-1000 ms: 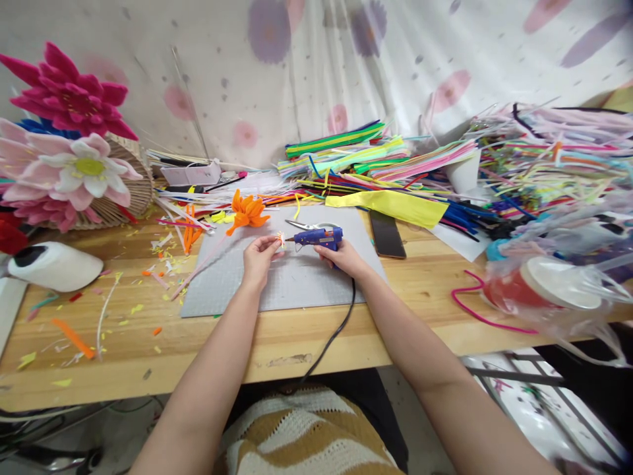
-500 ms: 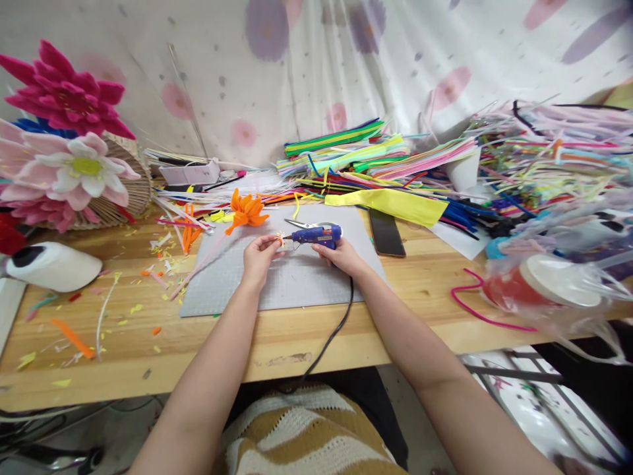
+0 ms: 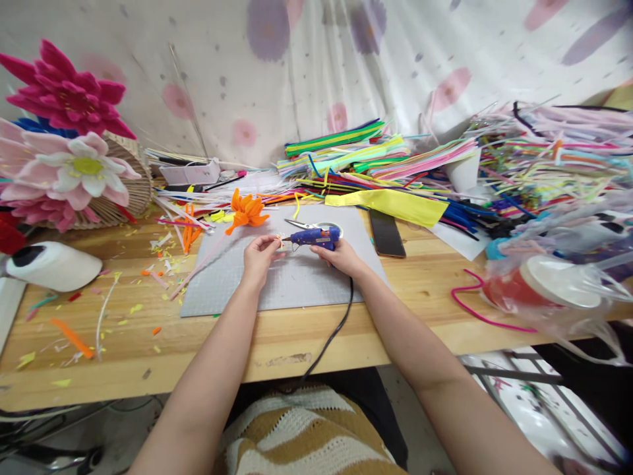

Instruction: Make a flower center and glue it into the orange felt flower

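Note:
Over the grey cutting mat (image 3: 237, 284), my right hand (image 3: 340, 256) is closed around the handle of a blue glue gun (image 3: 311, 237), whose nozzle points left. A black cord runs from its handle down past the table edge. My left hand (image 3: 262, 254) pinches a small white piece with a bit of orange at the nozzle tip; its kind is too small to make out. Scissors (image 3: 297, 224) lie just behind the glue gun, partly covered by it. An orange pipe-cleaner flower (image 3: 247, 211) rests behind my left hand.
A dark phone (image 3: 386, 234) lies right of the mat, near a yellow strip (image 3: 390, 203). Pipe cleaners (image 3: 346, 158) are heaped along the back. Fuzzy flowers (image 3: 84, 168) and a white thread cone (image 3: 59, 267) stand left; a bagged cup (image 3: 548, 284) stands right.
The glue gun has shifted very slightly, its nozzle still at the small piece in my left hand. Both hands otherwise keep their places.

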Available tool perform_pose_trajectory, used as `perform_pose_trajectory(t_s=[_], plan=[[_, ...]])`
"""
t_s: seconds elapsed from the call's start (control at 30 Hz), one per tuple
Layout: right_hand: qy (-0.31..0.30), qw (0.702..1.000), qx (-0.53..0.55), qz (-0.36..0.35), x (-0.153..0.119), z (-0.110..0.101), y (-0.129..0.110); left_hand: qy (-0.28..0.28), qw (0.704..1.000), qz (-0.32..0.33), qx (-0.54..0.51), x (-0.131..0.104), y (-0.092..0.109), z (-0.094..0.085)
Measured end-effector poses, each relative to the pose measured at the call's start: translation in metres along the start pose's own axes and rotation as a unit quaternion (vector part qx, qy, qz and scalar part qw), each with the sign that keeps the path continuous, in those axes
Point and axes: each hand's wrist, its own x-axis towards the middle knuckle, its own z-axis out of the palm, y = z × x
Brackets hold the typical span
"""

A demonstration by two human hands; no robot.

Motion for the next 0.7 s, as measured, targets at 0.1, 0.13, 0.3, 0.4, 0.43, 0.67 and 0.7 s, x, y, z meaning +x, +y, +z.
perform_pose_trajectory(t_s=[0.1,0.13,0.3,0.4,0.43,0.67,0.7], plan=[[0.006,1.0,-0.006,-0.006,0.0007,-0.0002,0.0009,0.001,1.0,0.002,0.006,-0.0001,-0.0008,0.0004],[0.008,1.0,-0.007,-0.007,0.001,-0.0004,0.0014,0.002,1.0,0.002,0.008,-0.0002,-0.0007,0.0006],[0.015,1.0,-0.016,-0.016,0.0018,-0.0014,0.0027,0.004,1.0,-0.001,0.013,-0.0003,0.0011,0.0013],[0.02,0.999,-0.029,-0.038,0.0015,-0.001,0.0025,0.0,1.0,0.0,0.019,0.0,0.0012,0.0006],[0.019,0.998,-0.031,-0.045,0.0015,-0.0007,0.0025,-0.001,1.0,0.0,0.02,0.0001,0.0009,0.0004],[0.029,0.998,-0.039,-0.041,0.003,-0.0017,0.0042,0.001,1.0,0.002,0.015,-0.0002,0.0005,0.0004],[0.031,0.998,-0.044,-0.037,0.0029,-0.0025,0.0041,0.003,1.0,0.003,0.012,-0.0001,0.0007,0.0005]])
